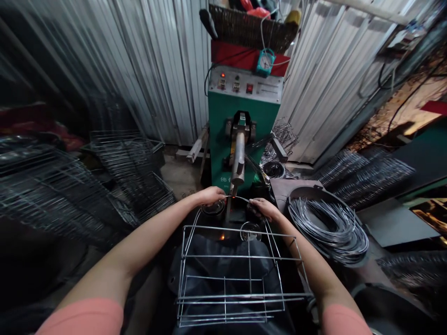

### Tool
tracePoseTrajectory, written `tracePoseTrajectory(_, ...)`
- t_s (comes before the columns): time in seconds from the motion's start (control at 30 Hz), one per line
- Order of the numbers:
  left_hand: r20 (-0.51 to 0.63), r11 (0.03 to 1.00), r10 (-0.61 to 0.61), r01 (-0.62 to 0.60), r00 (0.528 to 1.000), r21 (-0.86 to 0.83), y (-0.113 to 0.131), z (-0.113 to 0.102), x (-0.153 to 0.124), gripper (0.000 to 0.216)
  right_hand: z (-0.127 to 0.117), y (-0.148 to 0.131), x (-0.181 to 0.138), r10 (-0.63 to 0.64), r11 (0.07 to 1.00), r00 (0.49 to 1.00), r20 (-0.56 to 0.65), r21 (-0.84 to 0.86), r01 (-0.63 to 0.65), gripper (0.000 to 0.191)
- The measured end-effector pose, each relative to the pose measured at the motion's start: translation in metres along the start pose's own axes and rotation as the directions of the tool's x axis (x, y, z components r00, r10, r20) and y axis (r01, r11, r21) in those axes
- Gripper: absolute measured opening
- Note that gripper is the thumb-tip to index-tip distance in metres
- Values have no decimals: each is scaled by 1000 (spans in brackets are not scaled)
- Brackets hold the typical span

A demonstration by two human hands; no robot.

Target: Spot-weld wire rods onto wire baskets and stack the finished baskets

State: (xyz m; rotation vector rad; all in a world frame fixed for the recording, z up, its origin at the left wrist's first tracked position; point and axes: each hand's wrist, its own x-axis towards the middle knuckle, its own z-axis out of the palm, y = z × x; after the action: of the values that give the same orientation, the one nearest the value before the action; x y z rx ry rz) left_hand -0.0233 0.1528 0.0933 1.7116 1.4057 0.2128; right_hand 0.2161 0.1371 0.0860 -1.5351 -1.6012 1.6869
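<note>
Fingers on one wire — two hands

Dim overall: cool grey light catches the corrugated wall, warmer light shows at far right, and the lower left sinks into shadow. A red lamp and tiny orange glows stand out. The wire frame glints fairly sharply — yet the left-hand racks smear, and the edges look stretched.
</note>
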Motion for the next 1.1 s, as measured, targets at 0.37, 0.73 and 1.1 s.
tracePoseTrajectory(0.37,25,999,-2,3,1000,-35,3,-1,-4,29,10,4,-3,-19,999,992,-129,37,23,24)
tracePoseTrajectory(0.73,57,996,30,-25,998,-84,-2,-2,0,37,6,12,5,-23,1000,991,-130,5,23,25)
tracePoseTrajectory(1.1,-157,941,135,-176,978,-290,-8,-23,-79,51,42,16,-26,-314,907,929,-198,225,355,30)
